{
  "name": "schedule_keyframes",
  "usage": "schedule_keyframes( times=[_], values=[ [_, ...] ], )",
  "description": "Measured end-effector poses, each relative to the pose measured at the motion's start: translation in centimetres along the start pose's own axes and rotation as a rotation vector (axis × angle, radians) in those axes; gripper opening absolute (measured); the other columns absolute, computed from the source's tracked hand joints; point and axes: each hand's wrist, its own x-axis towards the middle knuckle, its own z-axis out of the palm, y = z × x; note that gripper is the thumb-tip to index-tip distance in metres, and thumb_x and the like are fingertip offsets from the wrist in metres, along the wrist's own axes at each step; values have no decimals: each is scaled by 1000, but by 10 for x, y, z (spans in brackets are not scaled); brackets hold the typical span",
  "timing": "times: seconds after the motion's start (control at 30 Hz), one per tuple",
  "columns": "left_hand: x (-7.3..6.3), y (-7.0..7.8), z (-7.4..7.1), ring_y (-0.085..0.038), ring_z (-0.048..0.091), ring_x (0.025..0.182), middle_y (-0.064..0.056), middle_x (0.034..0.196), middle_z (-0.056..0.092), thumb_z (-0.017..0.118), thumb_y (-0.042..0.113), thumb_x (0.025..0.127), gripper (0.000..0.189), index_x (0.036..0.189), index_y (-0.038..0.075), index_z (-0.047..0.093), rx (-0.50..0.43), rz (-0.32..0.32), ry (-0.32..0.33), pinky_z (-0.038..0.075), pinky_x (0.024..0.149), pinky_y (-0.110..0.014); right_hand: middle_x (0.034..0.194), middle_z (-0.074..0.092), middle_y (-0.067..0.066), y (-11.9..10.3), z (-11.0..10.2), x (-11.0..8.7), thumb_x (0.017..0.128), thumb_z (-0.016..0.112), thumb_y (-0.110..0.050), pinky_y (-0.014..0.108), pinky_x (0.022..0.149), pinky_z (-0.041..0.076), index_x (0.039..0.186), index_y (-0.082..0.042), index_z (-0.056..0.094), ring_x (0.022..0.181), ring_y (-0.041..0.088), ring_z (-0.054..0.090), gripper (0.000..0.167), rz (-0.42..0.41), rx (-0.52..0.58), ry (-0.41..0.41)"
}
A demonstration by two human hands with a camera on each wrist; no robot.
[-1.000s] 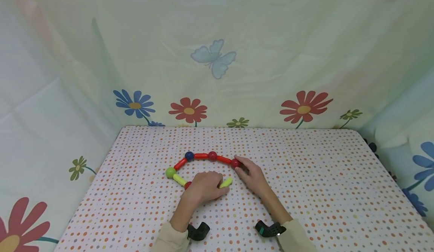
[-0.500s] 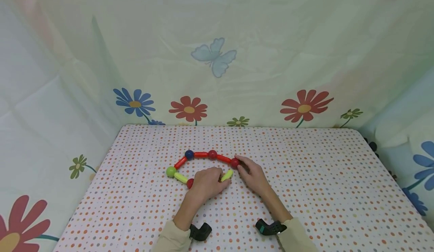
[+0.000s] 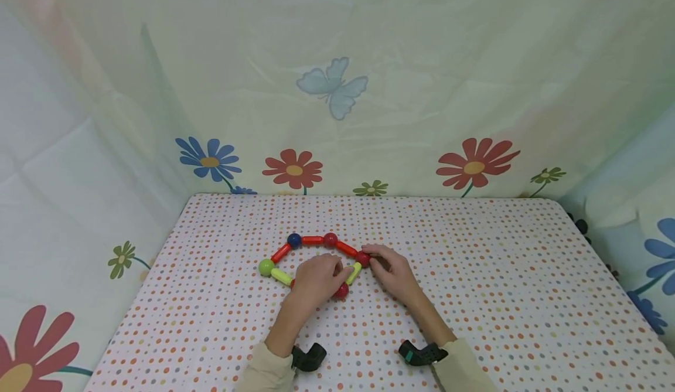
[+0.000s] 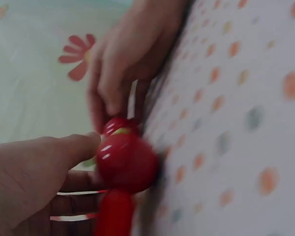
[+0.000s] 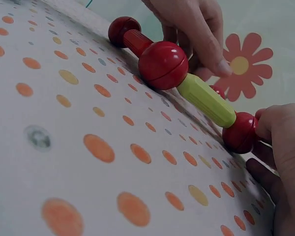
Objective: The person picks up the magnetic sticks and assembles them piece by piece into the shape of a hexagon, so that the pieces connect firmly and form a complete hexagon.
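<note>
A ring of balls and rods lies on the table. It includes a blue ball (image 3: 294,240), a green ball (image 3: 266,267), several red balls and red or yellow-green rods. My right hand (image 3: 394,273) holds the red ball (image 5: 240,132) at the ring's right corner, thumb against its side. A yellow-green rod (image 5: 206,101) joins that ball to the near red ball (image 5: 163,65), with a short red rod (image 5: 136,43) beyond. My left hand (image 3: 316,278) hovers over the near side, hiding part of it. Its thumb sits beside the yellow-green rod, its fingers loosely bent around nothing visible.
The table (image 3: 474,298) has a dotted white cover. Behind it and at both sides hangs a cloth (image 3: 411,87) printed with flowers and a butterfly. Small dark round objects (image 3: 581,226) show past the table's right edge.
The yellow-green rod near my left hand has swung up to meet the right-hand red ball. The near red ball has come into sight as my left hand shifted off it.
</note>
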Motion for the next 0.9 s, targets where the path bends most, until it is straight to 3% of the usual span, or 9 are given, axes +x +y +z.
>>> schedule_keyframes(
  times=[0.1,0.2,0.3,0.37,0.47,0.6,0.73,0.9],
  values=[
    [0,-13,-18,-18,58,78,0,85,66,59,43,94,31,98,14,70,55,-89,78,48,66,-31,128,64,11,0,0,0,94,59,-3,28,90,53,119,-9,66,115,28,62,27,-1,-33,-35],
    [-3,-30,-35,-32,57,104,-13,113,64,58,39,95,40,119,8,63,87,-256,113,50,84,-46,134,60,8,-2,0,0,94,61,-8,43,97,49,121,-14,66,124,29,56,29,-26,-93,-71],
    [-7,-47,-44,-40,53,110,-21,121,57,60,37,93,49,126,1,56,98,-431,39,49,85,-53,137,58,9,-2,1,0,92,63,-9,53,100,44,122,-16,66,128,31,51,31,-57,-127,-103],
    [-10,-54,-48,-42,53,108,-25,121,54,62,36,92,51,124,-3,56,87,-490,-23,50,82,-53,139,56,10,-2,1,0,91,63,-9,55,100,43,122,-15,66,129,32,50,32,-73,-135,-120],
    [-11,-59,-48,-44,51,111,-28,126,51,66,35,89,54,125,-5,56,72,-480,-72,50,82,-53,139,55,12,-1,1,-1,90,64,-9,55,99,42,122,-14,66,128,32,49,32,-90,-135,-129],
    [-9,-57,-44,-46,48,119,-30,130,49,69,36,87,61,130,-5,53,61,-426,-62,50,87,-55,140,55,12,-3,2,-1,91,64,-13,57,100,41,122,-13,66,129,33,48,31,-82,-144,-127],
    [-8,-52,-40,-47,47,124,-29,132,49,71,37,86,64,132,-4,52,64,-413,-47,49,92,-57,140,55,11,-4,2,-1,91,64,-17,58,103,40,123,-13,66,130,33,48,32,-37,-172,-124],
    [-7,-48,-36,-40,52,109,-24,120,54,73,37,85,61,128,-3,55,56,-398,-36,51,84,-52,140,55,11,-7,2,-2,93,63,-20,59,105,39,121,-14,66,131,34,48,29,30,-209,-115]
  ],
)
